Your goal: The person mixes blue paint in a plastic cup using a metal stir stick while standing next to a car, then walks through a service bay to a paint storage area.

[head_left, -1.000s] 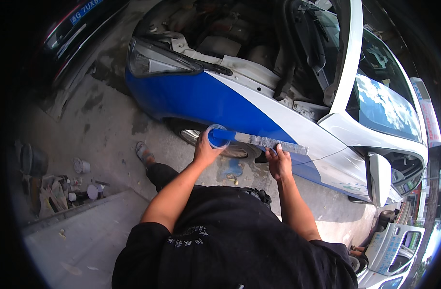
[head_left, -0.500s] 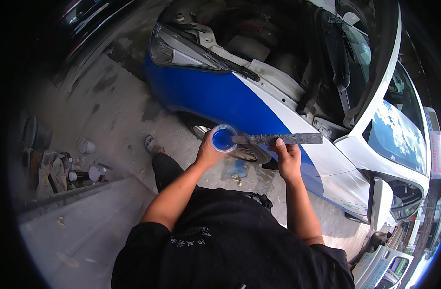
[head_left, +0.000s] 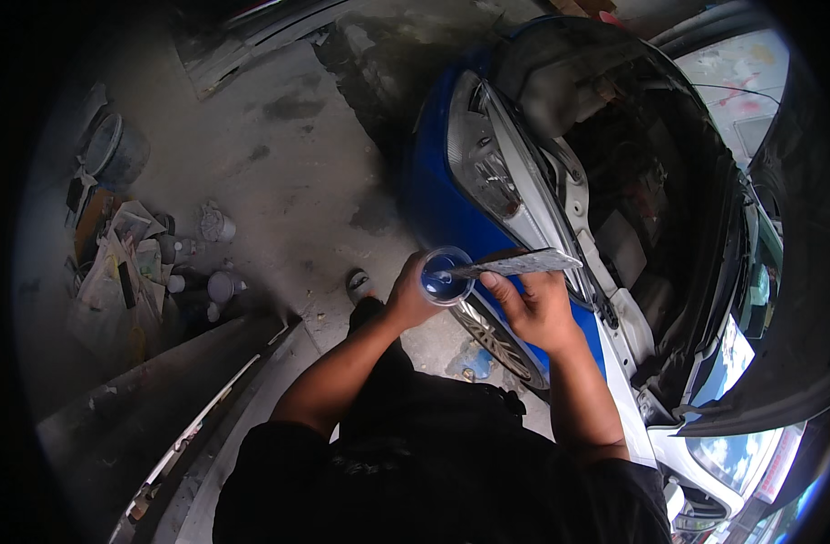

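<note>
Two bare hands were in use in front of the body. The clear cup [head_left: 451, 300] was grasped by the left hand [head_left: 409, 295], its fingers curled around the left side below the rim. The flat stick [head_left: 524, 264] was pinched by the right hand [head_left: 542, 313], the thumb laid against it and the other fingers mostly hidden. The cup was held mouth up, beside the blue front of the car [head_left: 442, 199]; the stick's left end was carried over the rim, but whether the blue liquid [head_left: 447, 286] was touched by it could not be told.

The cup was judged to be light, thin-walled and easily squeezed out of shape, slippery if wetted; a gentle hold around the side was favoured, with the mouth kept level. The stick was judged light and stiff, its mottled grey surface rough, and best gripped away from the cup.

One cup and one stick were counted. On the car, one headlight [head_left: 487, 154] and one front wheel [head_left: 492, 344] were shown. One foot [head_left: 359, 286] was seen on the floor [head_left: 288, 208], and one blue patch [head_left: 469, 364] near the wheel. At the left, one large bucket [head_left: 129, 159] and one small whitish tub [head_left: 217, 227] were found; the papers [head_left: 111, 281] and containers [head_left: 223, 286] were too jumbled to be counted.
</note>
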{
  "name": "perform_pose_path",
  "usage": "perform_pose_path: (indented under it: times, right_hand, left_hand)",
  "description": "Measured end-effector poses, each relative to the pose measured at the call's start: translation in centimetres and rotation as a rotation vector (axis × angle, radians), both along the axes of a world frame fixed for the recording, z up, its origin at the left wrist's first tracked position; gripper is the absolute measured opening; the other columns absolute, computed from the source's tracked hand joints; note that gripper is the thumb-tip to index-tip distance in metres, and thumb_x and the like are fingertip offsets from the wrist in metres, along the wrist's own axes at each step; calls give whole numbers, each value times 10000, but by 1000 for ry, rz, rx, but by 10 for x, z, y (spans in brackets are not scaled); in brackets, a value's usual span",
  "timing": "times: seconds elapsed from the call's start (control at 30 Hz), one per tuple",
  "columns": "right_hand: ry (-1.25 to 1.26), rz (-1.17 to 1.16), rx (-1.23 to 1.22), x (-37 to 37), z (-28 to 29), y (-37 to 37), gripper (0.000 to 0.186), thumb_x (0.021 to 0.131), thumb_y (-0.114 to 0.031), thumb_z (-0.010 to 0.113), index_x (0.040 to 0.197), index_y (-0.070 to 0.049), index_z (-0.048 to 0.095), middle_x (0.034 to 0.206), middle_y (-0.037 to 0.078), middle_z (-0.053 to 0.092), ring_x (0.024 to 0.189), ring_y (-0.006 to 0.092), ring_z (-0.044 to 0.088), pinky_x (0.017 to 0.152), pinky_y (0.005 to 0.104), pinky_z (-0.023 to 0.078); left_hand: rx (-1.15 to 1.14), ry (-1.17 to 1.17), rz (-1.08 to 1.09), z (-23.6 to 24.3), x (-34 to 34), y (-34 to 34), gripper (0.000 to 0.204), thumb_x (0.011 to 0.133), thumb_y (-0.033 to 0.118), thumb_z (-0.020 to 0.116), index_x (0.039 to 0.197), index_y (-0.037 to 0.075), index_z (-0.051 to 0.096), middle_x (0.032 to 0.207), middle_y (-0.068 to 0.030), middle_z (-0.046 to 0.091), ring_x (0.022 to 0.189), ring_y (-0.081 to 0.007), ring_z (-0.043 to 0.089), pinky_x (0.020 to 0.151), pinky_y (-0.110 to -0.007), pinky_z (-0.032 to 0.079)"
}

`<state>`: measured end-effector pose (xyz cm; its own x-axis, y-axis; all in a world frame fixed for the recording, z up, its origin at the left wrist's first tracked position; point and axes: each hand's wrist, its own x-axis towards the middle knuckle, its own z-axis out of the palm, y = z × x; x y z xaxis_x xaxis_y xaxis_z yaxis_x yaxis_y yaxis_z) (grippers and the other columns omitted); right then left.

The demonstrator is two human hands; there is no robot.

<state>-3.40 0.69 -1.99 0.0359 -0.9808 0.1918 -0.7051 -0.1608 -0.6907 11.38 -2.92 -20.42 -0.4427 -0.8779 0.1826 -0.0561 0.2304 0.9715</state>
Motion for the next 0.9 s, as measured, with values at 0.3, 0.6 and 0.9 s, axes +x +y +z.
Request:
perform_pose_path:
  times: [0.3, 0.6, 0.9]
  right_hand:
    - [13, 160, -43, 41, 93, -133, 139, 863, -140, 708, 925, -17, 693, 821, 161, 673, 765, 324, 653, 675, 359, 500]
    - [-166, 463, -136, 96, 91, -235, 171, 835, -136, 745, 857, -4, 639, 724, 143, 629, 631, 309, 610, 581, 348, 472]
    - [-206, 757, 30, 200, 85, -320, 193, 829, -133, 755, 830, -2, 613, 735, 123, 627, 609, 237, 620, 528, 305, 467]
  left_hand:
    - [-177, -90, 353, 60, 60, -111, 735, 637, 187, 885, 1253, 55, 506, 1154, -145, 600, 1068, -317, 612, 891, -405, 500]
    - [9, -140, 400, 139, 115, -149, 565, 704, 214, 818, 1186, 57, 570, 1132, -152, 614, 1054, -332, 592, 903, -395, 476]
    - [143, -114, 608, 100, 181, -183, 662, 664, 260, 859, 1214, 52, 555, 1169, -156, 587, 1078, -322, 578, 936, -402, 461]
